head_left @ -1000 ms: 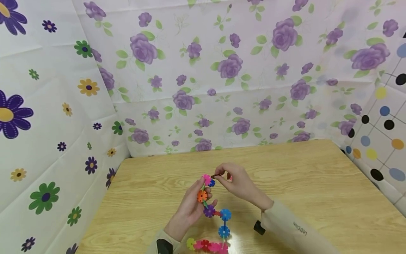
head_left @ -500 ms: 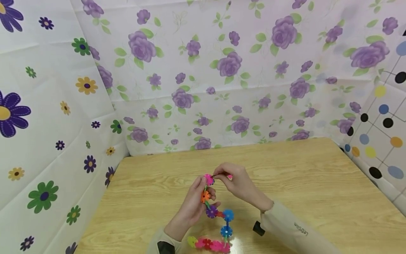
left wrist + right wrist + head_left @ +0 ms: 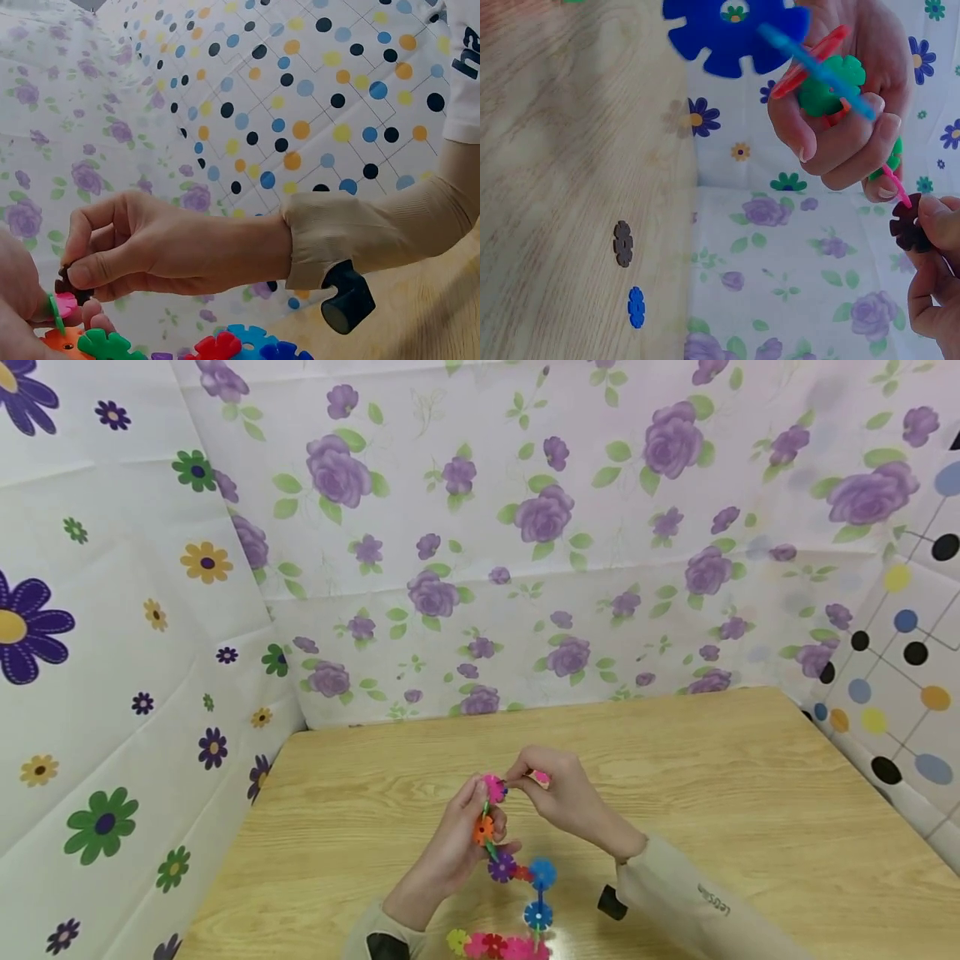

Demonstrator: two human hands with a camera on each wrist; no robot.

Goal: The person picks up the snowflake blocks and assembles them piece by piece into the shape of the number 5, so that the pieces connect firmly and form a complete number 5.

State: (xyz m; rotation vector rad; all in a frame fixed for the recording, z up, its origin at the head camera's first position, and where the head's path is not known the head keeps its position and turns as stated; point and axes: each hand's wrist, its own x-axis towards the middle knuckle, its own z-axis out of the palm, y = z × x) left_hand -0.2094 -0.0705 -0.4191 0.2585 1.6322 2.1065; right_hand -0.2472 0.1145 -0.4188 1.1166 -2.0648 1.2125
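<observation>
A chain of flower-shaped snowflake discs hangs from my left hand (image 3: 450,852), which pinches the pink disc (image 3: 493,788) at its upper end. Below it follow an orange disc (image 3: 483,831), a purple disc (image 3: 502,867) and blue discs (image 3: 537,915). My right hand (image 3: 562,797) pinches a brown disc (image 3: 909,225) between thumb and forefinger. In the right wrist view the brown disc meets the pink disc's edge; how deep they are joined cannot be told. The brown disc (image 3: 75,283) is partly covered by fingers in the left wrist view.
The chain's tail, with a yellow disc (image 3: 458,941), lies near the front of the wooden table (image 3: 675,760). A loose dark disc (image 3: 623,244) and a loose blue disc (image 3: 636,307) lie on the tabletop. Patterned cloth (image 3: 480,527) stands behind the table.
My right hand has brought the brown disc slightly left, against the pink disc. The left hand and the hanging chain have shifted a little to the right.
</observation>
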